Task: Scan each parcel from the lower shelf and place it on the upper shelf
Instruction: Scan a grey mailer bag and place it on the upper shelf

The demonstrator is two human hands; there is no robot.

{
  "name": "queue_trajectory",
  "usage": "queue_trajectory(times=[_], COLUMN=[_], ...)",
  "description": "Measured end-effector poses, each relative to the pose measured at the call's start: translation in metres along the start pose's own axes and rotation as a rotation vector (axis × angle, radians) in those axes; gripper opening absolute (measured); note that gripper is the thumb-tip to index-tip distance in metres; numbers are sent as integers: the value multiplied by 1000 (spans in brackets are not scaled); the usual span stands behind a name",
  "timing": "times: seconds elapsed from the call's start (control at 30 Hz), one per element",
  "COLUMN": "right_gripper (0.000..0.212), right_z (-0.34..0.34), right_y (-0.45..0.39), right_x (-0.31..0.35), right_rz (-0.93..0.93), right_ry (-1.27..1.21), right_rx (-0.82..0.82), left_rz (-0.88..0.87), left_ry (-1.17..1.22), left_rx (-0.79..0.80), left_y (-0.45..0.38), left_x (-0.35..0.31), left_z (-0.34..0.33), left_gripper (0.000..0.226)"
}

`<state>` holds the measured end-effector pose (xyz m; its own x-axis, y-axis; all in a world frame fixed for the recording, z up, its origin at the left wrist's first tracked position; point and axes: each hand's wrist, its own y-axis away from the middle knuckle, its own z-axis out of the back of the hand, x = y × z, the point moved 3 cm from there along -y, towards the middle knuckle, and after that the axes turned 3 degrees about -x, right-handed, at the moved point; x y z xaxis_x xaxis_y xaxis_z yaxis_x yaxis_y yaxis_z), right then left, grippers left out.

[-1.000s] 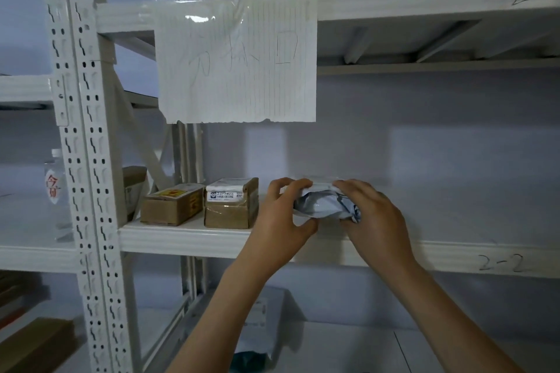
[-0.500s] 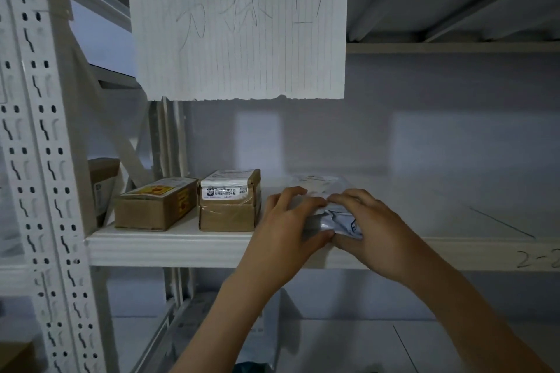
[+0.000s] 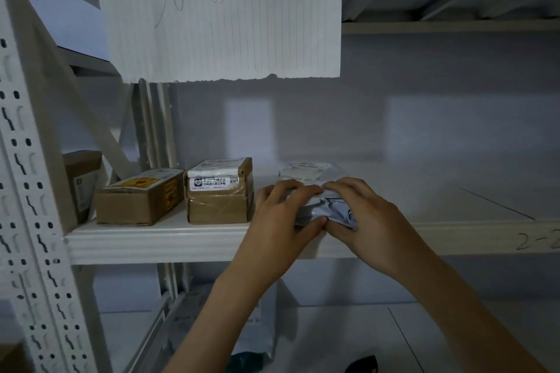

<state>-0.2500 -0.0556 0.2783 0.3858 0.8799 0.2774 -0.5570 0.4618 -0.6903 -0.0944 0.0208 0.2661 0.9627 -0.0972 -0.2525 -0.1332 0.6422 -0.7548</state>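
Placing step: both hands, left hand (image 3: 280,215) and right hand (image 3: 368,218), have fingers clamped round the grey parcel (image 3: 325,210) on the upper shelf (image 3: 181,244). Next they'd probably let go, then grab another from 6 o'clock below

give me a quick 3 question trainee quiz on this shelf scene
1. True or false: both hands hold the grey bag.
2. How many cardboard boxes stand left of the bag on the same shelf? A) one B) two C) four
3. What hangs from the beam above?

Key:
1. True: left hand and right hand grip it at the shelf's front edge.
2. B: box one, box two.
3. A lined paper sign.
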Motion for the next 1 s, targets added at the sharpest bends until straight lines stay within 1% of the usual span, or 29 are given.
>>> queue_trajectory(times=[0.17, 0.3, 0.4, 0.5, 0.53, 0.57, 0.6, 0.67, 0.7, 0.73, 0.77, 0.8, 0.93, 1.0], right_gripper=[60, 62, 71, 83, 84, 81, 75, 55, 41, 26, 14, 9, 19, 23], right_z=[1, 0, 0, 4, 7, 11, 15, 27, 31, 32, 30, 26, 3, -10], right_y=[-1, 0, 2, 11, 16, 21, 26, 33, 37, 39, 41, 42, 42, 40], right_x=[-2, -2, 1, 10, 14, 20, 26, 37, 42, 47, 49, 49, 46, 41], right_rz=[-13, -56, -83, -89, -72, -38, 6, 79, 89, 86, 61, 29, -27, -73], right_ry=[12, 21, 56, 109, 111, 120, 145, 166, 130, 78, 34, 11, 133, 132], right_rx=[-4, 48, 73, 107, 91, 36, -56, -257, -283, -253, -180, -91, 224, 373], left_rz=[-1, 17, 13, -2, -13, -31, -44, -16, 18, 56, 91, 114, 161, 194], left_ry=[-21, 17, 99, 125, 111, 77, 39, 39, 77, 119, 130, 104, -6, -13], left_rx=[2, 2, -8, -35, -70, -128, -202, -318, -321, -284, -223, -151, 188, 313], left_y=[-1, 0, 5, 14, 18, 24, 30, 40, 44, 47, 49, 50, 53, 56], left_x=[-3, -7, -13, -23, -27, -31, -35, -40, -40, -39, -37, -36, -29, -21], left_z=[-4, -1, 7, 18, 22, 25, 30, 41, 45, 46, 46, 44, 32, 23], left_gripper=[56, 53, 56, 59, 55, 47, 37, 14, 12, 16, 20, 22, 21, 24])
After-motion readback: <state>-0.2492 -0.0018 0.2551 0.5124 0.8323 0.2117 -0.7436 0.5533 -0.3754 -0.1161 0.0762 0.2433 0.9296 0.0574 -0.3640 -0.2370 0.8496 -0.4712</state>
